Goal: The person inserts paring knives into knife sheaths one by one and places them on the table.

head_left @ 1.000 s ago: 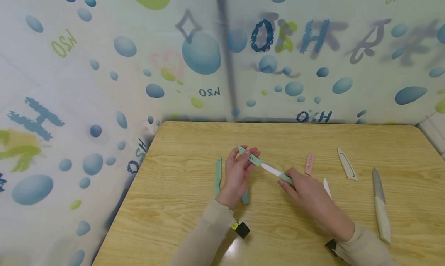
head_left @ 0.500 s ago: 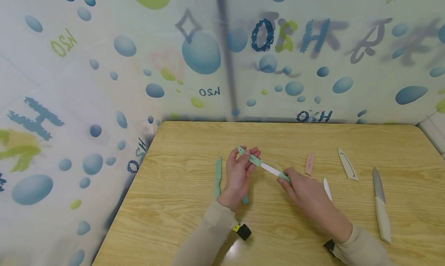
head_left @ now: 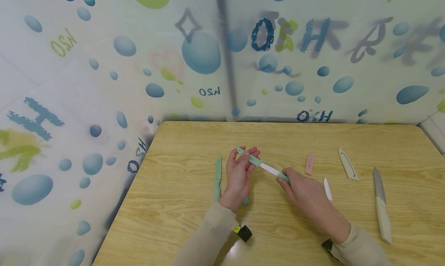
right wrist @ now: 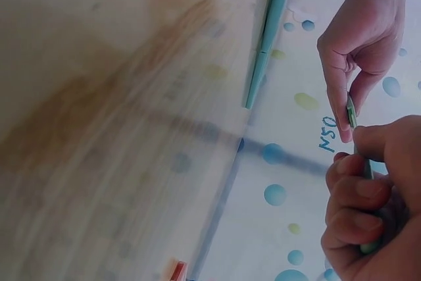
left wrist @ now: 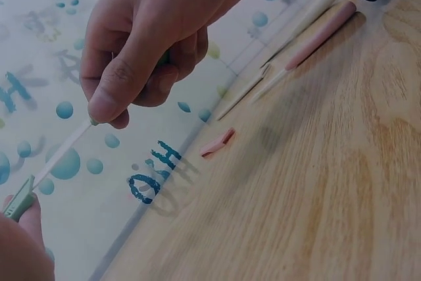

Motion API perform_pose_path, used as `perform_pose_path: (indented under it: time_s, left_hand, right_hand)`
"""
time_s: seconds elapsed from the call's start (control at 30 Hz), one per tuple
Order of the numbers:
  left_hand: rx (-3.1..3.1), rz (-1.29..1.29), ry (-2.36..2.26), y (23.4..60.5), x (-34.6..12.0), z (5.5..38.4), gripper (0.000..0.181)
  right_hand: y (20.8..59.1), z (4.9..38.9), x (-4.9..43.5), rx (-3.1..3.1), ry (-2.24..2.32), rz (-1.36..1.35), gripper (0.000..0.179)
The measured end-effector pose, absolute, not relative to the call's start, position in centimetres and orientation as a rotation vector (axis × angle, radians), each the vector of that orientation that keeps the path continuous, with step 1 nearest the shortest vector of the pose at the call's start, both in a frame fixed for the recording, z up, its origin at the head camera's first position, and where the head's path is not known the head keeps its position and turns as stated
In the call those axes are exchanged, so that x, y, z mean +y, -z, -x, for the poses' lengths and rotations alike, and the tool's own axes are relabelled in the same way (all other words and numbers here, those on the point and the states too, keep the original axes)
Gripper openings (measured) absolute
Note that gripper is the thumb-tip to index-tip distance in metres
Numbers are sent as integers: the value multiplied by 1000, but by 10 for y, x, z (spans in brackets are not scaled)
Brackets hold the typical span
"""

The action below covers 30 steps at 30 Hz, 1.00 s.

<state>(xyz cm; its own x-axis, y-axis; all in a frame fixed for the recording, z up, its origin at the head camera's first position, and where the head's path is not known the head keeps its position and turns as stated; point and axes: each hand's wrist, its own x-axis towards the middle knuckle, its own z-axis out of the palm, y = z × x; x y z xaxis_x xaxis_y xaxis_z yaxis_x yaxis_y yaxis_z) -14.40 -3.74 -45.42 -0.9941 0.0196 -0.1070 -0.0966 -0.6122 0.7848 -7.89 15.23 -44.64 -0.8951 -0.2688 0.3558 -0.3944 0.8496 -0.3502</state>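
My left hand [head_left: 238,179] pinches a mint-green blade sheath [head_left: 255,159] between thumb and fingers, above the table. My right hand [head_left: 309,192] grips the green handle [head_left: 283,176] of a small knife. Its white blade [head_left: 269,169] points into the sheath's mouth, and a stretch of it shows bare between the hands. The left wrist view shows the same blade [left wrist: 62,153] running from the right fist to the sheath [left wrist: 21,199]. Beside my left wrist lies a green sheathed knife [head_left: 218,177]. A teal end [head_left: 246,200] peeks out from behind that wrist, mostly hidden.
Right of my hands lie a pink sheath [head_left: 309,164], a cream sheath [head_left: 347,164] and a large cream-handled knife [head_left: 382,215]. A bare white blade [head_left: 327,188] shows past my right hand; its pink handle [left wrist: 322,34] appears in the left wrist view. A patterned wall covering [head_left: 205,103] borders the table.
Both hands keep their hold and barely move. My right hand, with the knife, has shifted very slightly left; the left forearm has drifted slightly right.
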Motion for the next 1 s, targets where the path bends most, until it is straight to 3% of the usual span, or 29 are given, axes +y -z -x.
perform_pose_path:
  time_s: [1.0]
  left_hand:
    - [1356,186,-2800,459,-31,142,16]
  right_hand:
    - [445,79,150,-2720,-562,-504,21]
